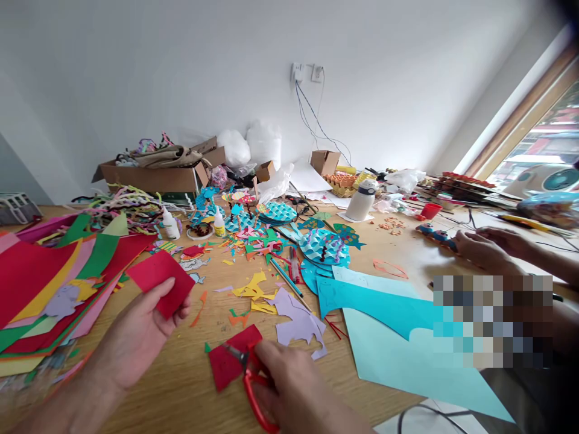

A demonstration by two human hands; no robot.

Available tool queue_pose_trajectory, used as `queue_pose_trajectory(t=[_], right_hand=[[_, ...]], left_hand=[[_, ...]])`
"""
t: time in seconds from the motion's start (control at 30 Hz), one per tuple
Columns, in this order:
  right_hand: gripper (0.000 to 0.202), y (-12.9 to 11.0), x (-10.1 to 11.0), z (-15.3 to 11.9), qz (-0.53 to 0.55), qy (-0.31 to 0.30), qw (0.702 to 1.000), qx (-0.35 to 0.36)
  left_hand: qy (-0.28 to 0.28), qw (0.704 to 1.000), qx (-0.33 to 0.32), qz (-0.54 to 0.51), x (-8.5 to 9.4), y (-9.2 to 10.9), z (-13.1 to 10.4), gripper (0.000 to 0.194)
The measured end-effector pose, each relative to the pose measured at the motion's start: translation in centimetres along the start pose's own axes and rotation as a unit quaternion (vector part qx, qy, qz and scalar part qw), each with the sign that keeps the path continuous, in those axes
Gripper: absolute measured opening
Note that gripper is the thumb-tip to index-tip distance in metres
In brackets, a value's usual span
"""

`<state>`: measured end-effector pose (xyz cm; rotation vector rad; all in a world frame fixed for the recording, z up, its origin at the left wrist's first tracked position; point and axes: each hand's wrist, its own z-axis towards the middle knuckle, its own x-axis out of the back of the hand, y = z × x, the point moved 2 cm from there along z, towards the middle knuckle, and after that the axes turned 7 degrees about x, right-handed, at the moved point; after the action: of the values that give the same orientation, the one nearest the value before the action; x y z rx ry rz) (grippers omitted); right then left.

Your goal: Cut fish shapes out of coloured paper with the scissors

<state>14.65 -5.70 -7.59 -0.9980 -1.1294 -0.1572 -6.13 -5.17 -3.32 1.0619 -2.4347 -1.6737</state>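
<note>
Between the thumb and fingers of my left hand (156,307) is a piece of red paper (158,274), held up above the table. My right hand (289,383) grips a pair of scissors (256,401) by red handles. Their dark metal blades point left, over a second red paper piece (226,371) on the wood. Purple paper scraps (296,322) and yellow paper scraps (256,292) lie just beyond it. To the left, a stack of coloured paper sheets (38,274) carries a purple elephant-shaped cutout (63,299).
Blue and pale green sheets (393,355) spread at the right. Another person's hands (486,247) work on a small blue object there. Glue bottles (170,224), blue paper crafts (323,247) and a white flask (360,204) stand farther back. A cardboard box (154,176) sits by the wall.
</note>
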Motion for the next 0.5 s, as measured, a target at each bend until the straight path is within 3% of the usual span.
queue_pose_trajectory(t=[0.07, 0.13, 0.23, 0.3, 0.5], right_hand=[[0.009, 0.6, 1.6, 0.3, 0.12, 0.064, 0.989, -0.05], [0.01, 1.1, 3.2, 1.3, 0.246, 0.106, 0.96, -0.08], [0.017, 1.3, 5.0, 3.7, 0.378, 0.145, 0.913, -0.058], [0.023, 1.1, 5.6, 5.4, 0.424, 0.148, 0.892, -0.041], [0.038, -0.3, 4.7, 9.1, 0.458, 0.078, 0.884, -0.049]], left_hand=[[-0.038, 0.999, 0.016, 0.034, -0.4, -0.6, 0.2, 0.01], [-0.07, 0.996, 0.023, 0.056, -0.7, -1.4, 0.2, 0.009], [-0.098, 0.991, 0.024, 0.084, -1.5, -2.3, 0.1, 0.016], [-0.122, 0.985, 0.008, 0.121, -2.1, -2.6, 0.2, 0.016], [-0.141, 0.975, -0.052, 0.165, -2.9, -2.8, 1.2, 0.016]])
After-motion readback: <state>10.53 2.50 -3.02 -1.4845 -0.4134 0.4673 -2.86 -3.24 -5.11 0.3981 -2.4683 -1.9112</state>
